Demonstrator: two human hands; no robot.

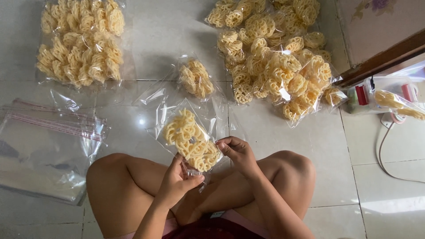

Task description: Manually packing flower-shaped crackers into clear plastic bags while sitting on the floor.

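I sit cross-legged on a tiled floor. Both hands hold a clear plastic bag (190, 140) filled with yellow lattice-shaped crackers, tilted up toward the left above my knees. My left hand (176, 182) grips the bag's lower end from below. My right hand (239, 152) pinches its right edge with fingertips. Just beyond it, a second small filled bag (195, 78) lies on the floor.
A heap of filled cracker bags (274, 57) lies at the back right, more filled bags (79, 42) at the back left. A stack of empty clear bags (44, 146) sits left. A sealing device with red parts (380, 95) and a white cord (385, 155) are at right.
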